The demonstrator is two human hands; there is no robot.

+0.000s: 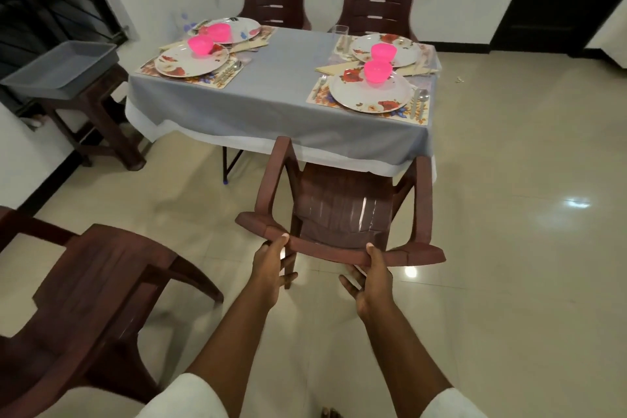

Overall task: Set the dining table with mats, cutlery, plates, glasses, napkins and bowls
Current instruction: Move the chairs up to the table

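Both hands, left hand (271,260) and right hand (375,276), are gripping the top rail of a brown plastic armchair (339,210), thumbs over its edge. Just beyond it, the grey-clothed dining table (271,102) is carrying floral plates (371,92), pink bowls (377,71) and mats (420,114).

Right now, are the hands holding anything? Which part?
Yes. Both the left hand and the right hand grip the brown plastic chair by the top rail of its backrest, left hand near the left corner, right hand right of centre.
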